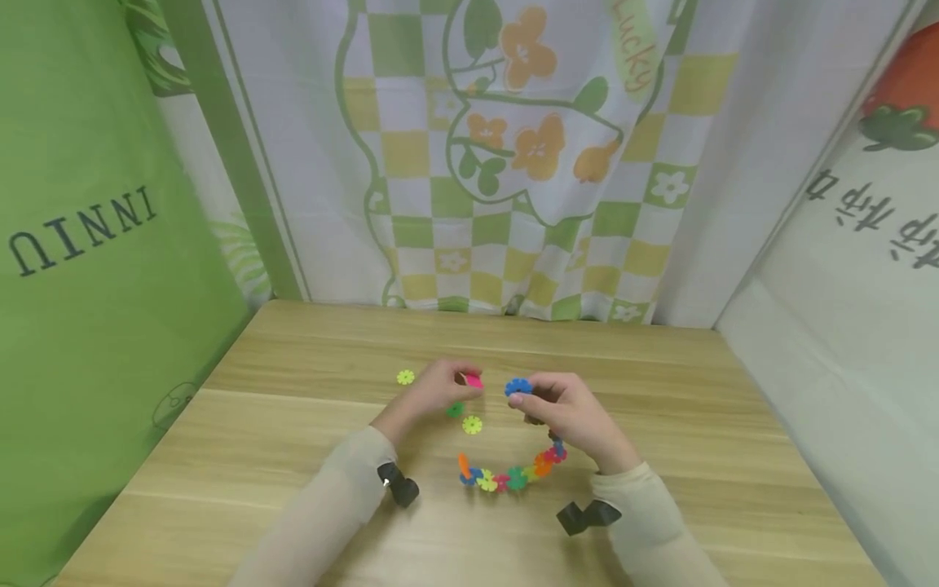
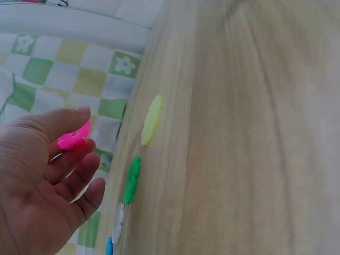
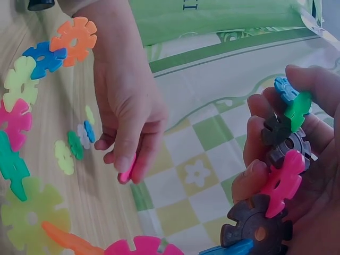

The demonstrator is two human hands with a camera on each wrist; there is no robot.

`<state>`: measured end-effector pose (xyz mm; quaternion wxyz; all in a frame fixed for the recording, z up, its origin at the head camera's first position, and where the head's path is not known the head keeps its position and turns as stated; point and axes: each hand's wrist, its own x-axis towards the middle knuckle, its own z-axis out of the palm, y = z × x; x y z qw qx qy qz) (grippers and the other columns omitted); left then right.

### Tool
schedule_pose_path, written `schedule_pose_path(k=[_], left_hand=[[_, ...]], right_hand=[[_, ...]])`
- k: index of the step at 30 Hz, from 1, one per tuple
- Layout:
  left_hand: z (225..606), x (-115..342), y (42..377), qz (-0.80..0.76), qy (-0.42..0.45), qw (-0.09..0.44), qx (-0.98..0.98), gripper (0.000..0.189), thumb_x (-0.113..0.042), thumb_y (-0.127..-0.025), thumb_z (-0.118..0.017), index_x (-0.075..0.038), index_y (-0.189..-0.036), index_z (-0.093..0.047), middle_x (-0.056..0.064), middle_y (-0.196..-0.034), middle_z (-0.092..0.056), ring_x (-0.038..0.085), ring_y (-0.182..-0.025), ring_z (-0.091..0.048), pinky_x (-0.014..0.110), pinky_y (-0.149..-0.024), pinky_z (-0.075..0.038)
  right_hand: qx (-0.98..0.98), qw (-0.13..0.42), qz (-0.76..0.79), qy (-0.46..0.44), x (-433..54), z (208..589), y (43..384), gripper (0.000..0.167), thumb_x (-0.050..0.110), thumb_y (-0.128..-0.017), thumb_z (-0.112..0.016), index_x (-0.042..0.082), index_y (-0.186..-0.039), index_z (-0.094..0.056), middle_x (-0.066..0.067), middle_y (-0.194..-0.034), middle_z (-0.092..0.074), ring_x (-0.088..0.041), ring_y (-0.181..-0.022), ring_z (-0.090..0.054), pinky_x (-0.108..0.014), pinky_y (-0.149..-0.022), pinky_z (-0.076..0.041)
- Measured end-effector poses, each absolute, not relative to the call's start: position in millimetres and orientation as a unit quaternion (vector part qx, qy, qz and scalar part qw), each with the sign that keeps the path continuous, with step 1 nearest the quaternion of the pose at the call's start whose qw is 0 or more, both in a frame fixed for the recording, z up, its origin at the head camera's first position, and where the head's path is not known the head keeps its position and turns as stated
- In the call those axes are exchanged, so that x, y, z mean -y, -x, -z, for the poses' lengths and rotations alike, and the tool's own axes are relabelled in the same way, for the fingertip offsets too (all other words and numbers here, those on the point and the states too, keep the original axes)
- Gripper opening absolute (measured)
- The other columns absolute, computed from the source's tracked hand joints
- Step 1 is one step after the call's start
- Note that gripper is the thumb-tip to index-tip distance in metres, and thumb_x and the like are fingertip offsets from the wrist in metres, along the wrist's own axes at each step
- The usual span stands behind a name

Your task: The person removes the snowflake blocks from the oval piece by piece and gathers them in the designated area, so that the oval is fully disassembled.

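My left hand (image 1: pixel 433 390) pinches a pink notched plastic disc (image 2: pixel 75 137) between thumb and fingertips, raised over the table. To its right, my right hand (image 1: pixel 579 416) holds a blue notched disc (image 1: pixel 517 387) at one end of a linked chain of discs. Within the fingers of that hand, the right wrist view shows a green disc (image 3: pixel 298 110), two dark discs and a pink disc (image 3: pixel 284 183) joined on. From there the chain curves down and left through several colours to an orange disc (image 3: pixel 73 41) at its other end. The pink disc and the chain are apart.
Loose discs lie near my left hand: a yellow disc (image 1: pixel 406 377), a green disc (image 1: pixel 456 409), another yellow disc (image 1: pixel 473 425), plus a white disc (image 2: pixel 118 223) and a blue disc (image 2: pixel 109 246). A patterned curtain (image 1: pixel 411 155) hangs behind the wooden table (image 1: pixel 660 505).
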<state>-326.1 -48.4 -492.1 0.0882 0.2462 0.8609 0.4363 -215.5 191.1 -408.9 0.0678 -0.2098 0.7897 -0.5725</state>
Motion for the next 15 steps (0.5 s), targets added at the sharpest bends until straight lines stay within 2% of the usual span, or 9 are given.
schedule_pose_path(k=[7,15], left_hand=[[495,44,337,-0.388,-0.25,0.116,-0.879,0.045,-0.018,-0.088,-0.073,-0.004,-0.128,-0.062,0.005,-0.104,-0.067,0.015,-0.087,-0.061,0.029,-0.072,-0.053],[500,41,340,-0.308,-0.272,0.093,-0.907,0.039,-0.011,-0.086,-0.073,-0.003,-0.123,-0.065,0.006,-0.107,-0.067,0.017,-0.095,-0.06,0.034,-0.086,-0.051]], right_hand=[[-0.787,0.073,0.575,0.211,-191,412,217,0.022,0.026,-0.095,-0.067,0.004,-0.094,-0.069,-0.011,-0.073,-0.054,-0.016,-0.059,-0.045,-0.025,-0.04,-0.038],[-0.791,0.079,0.569,0.21,-190,412,216,0.026,0.027,-0.095,-0.067,0.002,-0.096,-0.069,-0.01,-0.079,-0.057,-0.017,-0.064,-0.049,-0.026,-0.042,-0.04]])
